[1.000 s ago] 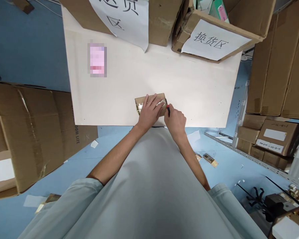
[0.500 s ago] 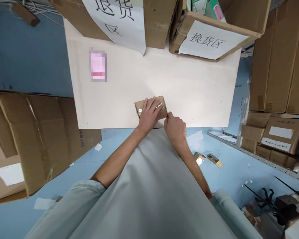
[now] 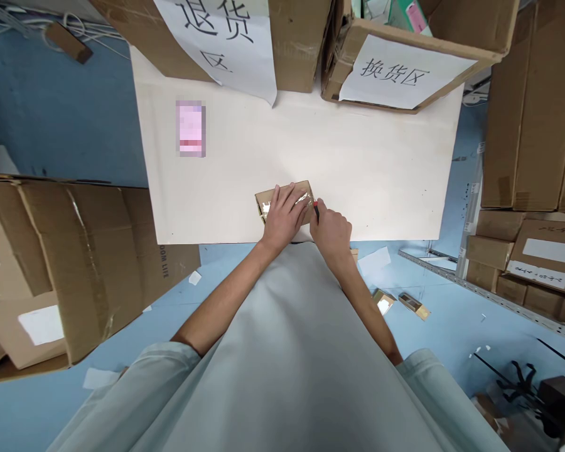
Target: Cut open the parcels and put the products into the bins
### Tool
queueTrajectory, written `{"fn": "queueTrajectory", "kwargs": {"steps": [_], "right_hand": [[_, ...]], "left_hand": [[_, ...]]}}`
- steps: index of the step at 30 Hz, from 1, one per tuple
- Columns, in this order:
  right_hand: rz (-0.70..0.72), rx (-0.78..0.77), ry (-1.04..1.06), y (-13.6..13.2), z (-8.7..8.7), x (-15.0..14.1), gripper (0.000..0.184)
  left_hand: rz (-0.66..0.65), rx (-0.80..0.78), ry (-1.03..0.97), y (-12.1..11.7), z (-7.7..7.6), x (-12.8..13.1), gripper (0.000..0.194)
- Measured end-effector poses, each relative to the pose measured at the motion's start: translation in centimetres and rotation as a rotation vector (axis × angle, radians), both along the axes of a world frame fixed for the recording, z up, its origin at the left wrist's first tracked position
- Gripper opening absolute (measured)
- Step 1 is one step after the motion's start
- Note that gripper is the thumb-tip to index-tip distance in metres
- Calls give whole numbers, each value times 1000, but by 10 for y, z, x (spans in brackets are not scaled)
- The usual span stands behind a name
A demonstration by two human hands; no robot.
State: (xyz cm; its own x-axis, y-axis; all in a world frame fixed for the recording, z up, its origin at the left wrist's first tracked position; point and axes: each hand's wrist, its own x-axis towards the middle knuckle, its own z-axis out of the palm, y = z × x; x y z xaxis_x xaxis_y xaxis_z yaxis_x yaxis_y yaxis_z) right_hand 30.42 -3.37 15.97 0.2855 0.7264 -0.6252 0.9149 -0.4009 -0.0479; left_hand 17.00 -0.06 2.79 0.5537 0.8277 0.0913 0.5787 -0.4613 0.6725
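Observation:
A small brown cardboard box (image 3: pixel 305 188) with shiny clear tape lies slightly askew near the front edge of the white table (image 3: pixel 358 157). Across its top is my left hand (image 3: pixel 285 213), fingers stretched toward the far edge, holding it down against the table. My right hand (image 3: pixel 330 229) is closed in a fist at the box's right end. From that fist pokes a small red-and-black tool (image 3: pixel 316 208); most of it is hidden, and no blade can be made out. The tool's tip is right beside the box's right side.
Two large labelled cartons stand at the table's back: a left carton (image 3: pixel 296 44) and an open right carton (image 3: pixel 332 88) with green packs. A blurred pink item (image 3: pixel 191 129) lies at left. Big boxes (image 3: pixel 94 251) flank the left; stacked cartons (image 3: pixel 541 251) sit at right.
The surroundings have shifted slightly rightward in view. More of the tool's red end shows above my right fist. My left hand stays on the box, which has hardly moved.

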Motion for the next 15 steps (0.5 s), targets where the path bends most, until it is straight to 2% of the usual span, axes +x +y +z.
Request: {"fn": "queueTrajectory", "kwargs": {"steps": [3,6,15], "right_hand": [[6,8,-5,4,-6,2,48],[1,-14,-14,1,-3,4,45],[-49,-99,-32,-28,8,-2,43]], "left_hand": [[-1,-3,9,0,0,0,35],[-7,1,19,-1,0,0,33],[-17,21,36,-3,2,1,28]]}}
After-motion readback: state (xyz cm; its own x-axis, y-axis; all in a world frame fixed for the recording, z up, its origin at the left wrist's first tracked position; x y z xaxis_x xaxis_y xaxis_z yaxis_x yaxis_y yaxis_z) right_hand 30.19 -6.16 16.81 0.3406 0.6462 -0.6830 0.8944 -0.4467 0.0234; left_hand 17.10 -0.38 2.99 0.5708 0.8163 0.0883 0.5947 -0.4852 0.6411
